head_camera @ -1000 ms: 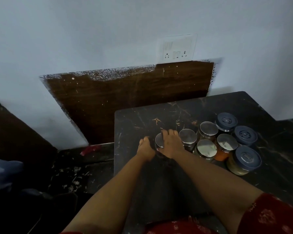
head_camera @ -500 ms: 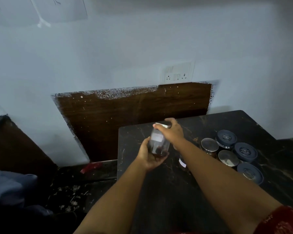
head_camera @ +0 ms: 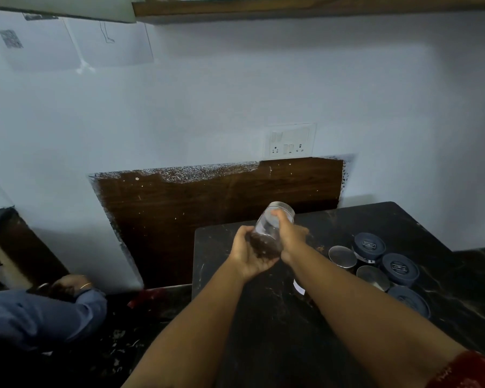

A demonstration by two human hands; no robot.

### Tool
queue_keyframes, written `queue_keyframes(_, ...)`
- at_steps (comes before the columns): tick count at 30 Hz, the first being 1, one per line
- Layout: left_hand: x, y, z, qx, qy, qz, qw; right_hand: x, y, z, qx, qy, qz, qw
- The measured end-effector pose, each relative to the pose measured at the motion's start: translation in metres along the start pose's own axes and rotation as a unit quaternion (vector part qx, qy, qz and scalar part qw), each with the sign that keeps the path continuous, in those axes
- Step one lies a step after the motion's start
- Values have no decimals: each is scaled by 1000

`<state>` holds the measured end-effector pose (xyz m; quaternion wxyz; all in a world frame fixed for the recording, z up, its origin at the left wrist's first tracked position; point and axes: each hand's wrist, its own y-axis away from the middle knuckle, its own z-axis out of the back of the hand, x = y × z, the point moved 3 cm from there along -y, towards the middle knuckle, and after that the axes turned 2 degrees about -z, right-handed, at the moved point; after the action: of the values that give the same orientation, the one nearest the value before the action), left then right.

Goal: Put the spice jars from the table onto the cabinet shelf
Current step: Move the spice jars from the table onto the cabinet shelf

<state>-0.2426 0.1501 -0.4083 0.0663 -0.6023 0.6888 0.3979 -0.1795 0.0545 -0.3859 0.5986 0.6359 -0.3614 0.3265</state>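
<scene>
Both hands clamped on one spice jar.
The left hand [head_camera: 248, 254] cupped the clear jar [head_camera: 269, 233] underneath; the right hand [head_camera: 290, 235] gripped its side. Probably light, smooth, slippery.

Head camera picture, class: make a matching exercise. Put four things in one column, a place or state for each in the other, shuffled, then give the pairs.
1. clear jar
2. blue-lidded jar
3. socket plate
4. steel-lidded jar

A. standing near the table's right edge
B. on the wall
C. tilted, held in left hand and right hand
D. standing just right of the right forearm

Pairs: 1-C, 2-A, 3-B, 4-D
</scene>
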Motion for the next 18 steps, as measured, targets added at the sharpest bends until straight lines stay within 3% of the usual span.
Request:
queue_keyframes(7,-18,-3,-16,40,-73,-34,996,3,-7,-2,51,-57,-29,997)
queue_keyframes(12,-25,-5,-29,60,-102,-84,989,14,-3,1,72,-94,10,993)
queue_keyframes(16,-37,-3,-34,84,-82,-56,991,26,4,3,105,-106,30,988)
queue_keyframes(18,-44,-6,-35,95,-74,-79,990,30,3,3,128,-113,40,985)
